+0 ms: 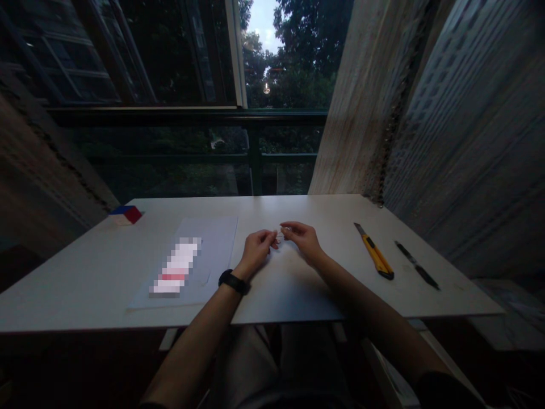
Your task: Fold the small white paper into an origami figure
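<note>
Above the middle of the white table (293,295), my left hand (258,249) and my right hand (304,238) are close together, both closed in a pinch. Between their fingertips is a small whitish, partly see-through thing (280,234), too small and blurred for me to tell its kind. A dark watch (233,281) is on my left wrist. To the left of my left hand lie white paper sheets (221,238) with a pixelated strip (179,264) on them. A yellow utility knife (374,253) lies to the right of my right hand.
A black pen (417,266) lies beyond the knife, near the table's right edge. At the far left corner sits a puzzle cube (125,215) with blue, red and white faces. Curtains (353,102) hang by the window behind the table.
</note>
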Demonstrator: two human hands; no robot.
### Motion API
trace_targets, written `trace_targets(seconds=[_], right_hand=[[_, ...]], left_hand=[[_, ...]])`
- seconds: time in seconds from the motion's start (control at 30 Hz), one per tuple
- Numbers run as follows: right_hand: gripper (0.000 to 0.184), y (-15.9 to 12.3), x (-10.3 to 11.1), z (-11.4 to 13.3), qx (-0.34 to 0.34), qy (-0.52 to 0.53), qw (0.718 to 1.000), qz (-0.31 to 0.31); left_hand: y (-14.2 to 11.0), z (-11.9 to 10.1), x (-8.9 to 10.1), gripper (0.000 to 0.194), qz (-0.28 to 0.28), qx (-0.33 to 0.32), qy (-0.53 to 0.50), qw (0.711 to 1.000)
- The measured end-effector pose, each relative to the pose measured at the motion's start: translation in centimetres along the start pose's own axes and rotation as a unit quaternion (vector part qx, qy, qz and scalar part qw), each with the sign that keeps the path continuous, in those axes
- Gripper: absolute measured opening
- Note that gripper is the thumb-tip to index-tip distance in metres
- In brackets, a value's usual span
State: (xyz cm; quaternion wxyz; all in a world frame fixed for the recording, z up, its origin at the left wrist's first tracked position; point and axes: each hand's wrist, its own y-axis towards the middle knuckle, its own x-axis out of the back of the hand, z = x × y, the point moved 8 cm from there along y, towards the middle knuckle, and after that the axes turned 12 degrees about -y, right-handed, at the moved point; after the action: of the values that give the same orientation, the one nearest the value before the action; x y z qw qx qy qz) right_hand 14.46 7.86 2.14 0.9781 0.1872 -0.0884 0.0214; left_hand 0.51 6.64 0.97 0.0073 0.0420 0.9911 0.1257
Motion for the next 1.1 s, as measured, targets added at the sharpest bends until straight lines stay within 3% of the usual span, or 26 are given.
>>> trace_targets(seconds=[0.2,0.47,0.7,1.1], right_hand=[[0.027,0.0,0.3,-0.1,-0.017,0.007,1.000,-0.024],[0.025,0.0,0.3,-0.2,-0.025,-0.005,0.999,-0.026],[0.026,-0.2,-0.1,-0.4,-0.021,0.002,1.000,-0.016],[0.032,-0.3,-0.6,-0.4,-0.029,0.043,0.999,0.002]], left_hand=[[-0.1,0.2,-0.4,0.034,0.008,0.029,-0.052,0.998],[0.3,1.7,0.7,0.047,-0.041,0.052,-0.009,0.998],[0.2,-0.3,0.8,0.044,-0.051,-0.051,0.121,0.990],[0.0,-0.9,0.8,0.033,-0.055,-0.058,0.114,0.990]])
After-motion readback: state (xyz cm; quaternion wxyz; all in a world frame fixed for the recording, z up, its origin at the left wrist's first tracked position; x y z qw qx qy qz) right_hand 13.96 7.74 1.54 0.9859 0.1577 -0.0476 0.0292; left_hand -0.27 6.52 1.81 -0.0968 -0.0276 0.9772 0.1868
